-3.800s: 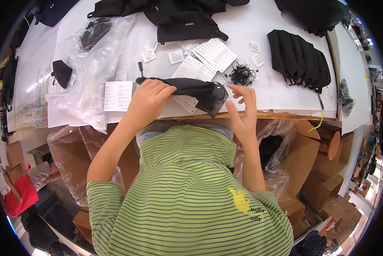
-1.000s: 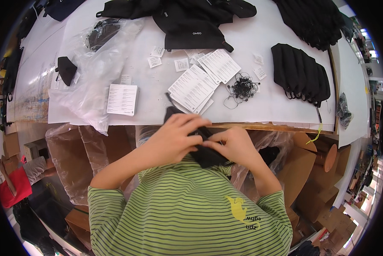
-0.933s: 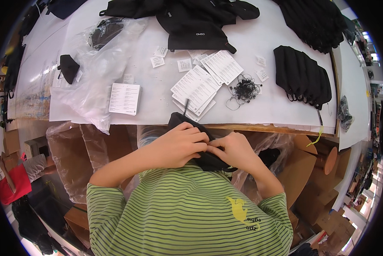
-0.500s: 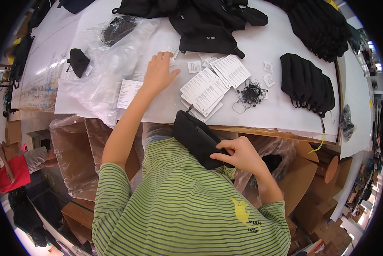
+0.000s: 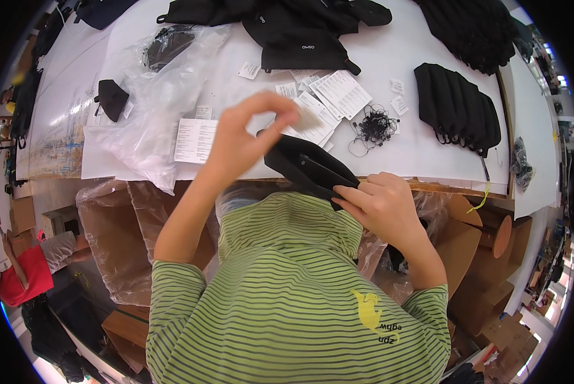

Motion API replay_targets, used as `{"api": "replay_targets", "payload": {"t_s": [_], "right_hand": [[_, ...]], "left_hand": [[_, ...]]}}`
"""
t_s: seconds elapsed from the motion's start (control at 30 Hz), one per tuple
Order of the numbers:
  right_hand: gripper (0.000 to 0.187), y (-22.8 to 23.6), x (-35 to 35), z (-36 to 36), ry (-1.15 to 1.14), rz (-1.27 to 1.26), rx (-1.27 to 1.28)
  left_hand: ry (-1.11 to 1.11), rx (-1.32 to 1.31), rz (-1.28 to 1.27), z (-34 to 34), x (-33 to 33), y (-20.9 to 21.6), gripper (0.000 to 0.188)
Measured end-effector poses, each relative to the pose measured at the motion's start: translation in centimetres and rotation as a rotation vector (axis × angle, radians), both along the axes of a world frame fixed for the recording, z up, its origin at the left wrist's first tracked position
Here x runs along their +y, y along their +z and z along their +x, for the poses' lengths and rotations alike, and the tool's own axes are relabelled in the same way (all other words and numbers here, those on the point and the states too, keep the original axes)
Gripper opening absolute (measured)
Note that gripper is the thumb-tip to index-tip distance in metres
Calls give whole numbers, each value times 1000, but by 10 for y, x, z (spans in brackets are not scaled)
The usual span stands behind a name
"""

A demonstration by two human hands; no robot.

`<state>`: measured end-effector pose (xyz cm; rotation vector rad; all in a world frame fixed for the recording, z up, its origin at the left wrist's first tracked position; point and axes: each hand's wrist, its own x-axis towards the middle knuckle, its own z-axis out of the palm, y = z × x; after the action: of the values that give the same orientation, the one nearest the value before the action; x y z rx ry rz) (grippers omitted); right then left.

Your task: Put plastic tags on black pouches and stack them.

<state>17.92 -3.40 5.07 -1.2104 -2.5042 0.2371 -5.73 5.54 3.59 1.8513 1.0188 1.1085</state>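
My right hand (image 5: 383, 201) grips the near right end of a black fabric pouch (image 5: 309, 168), fingers and thumb closed on its edge. The pouch hangs at the table's front edge, its mouth spread apart. Above its far left end my left hand (image 5: 248, 131) is curled into a pinch, blurred by motion. A smeared whitish small packet (image 5: 309, 120) shows at its fingertips. Behind lie printed white cards (image 5: 341, 93) in an overlapping pile, and another small white packet (image 5: 249, 70) lies on the table. To the right of the cards is a tangle of black strings (image 5: 375, 126).
A row of black pouches (image 5: 456, 109) lies at right, with a bigger black heap (image 5: 469, 32) behind. Black printed bags (image 5: 306, 38) lie at the back. Clear plastic (image 5: 152, 121) and a white card stack (image 5: 194, 141) are at left. Cardboard boxes (image 5: 117, 230) stand below the table.
My left hand has come back from the table toward the pouch and closed into a pinch, a small white packet apparently in it. My right hand has raised the pouch, and its mouth gapes wider.
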Motion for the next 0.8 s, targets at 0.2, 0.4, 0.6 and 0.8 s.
{"api": "replay_targets", "payload": {"t_s": [0.2,0.4,0.6,0.8], "right_hand": [[18,7,3,-2,-34,62,-26],[19,3,3,-2,-49,111,23],[18,-3,2,-3,-136,29,142],[16,-20,1,1,-160,-66,233]], "left_hand": [[-265,361,216,11,-30,9,23],[-229,488,305,9,-38,0,26],[-257,470,335,8,-44,-9,21],[-271,486,250,6,-50,-19,31]]}}
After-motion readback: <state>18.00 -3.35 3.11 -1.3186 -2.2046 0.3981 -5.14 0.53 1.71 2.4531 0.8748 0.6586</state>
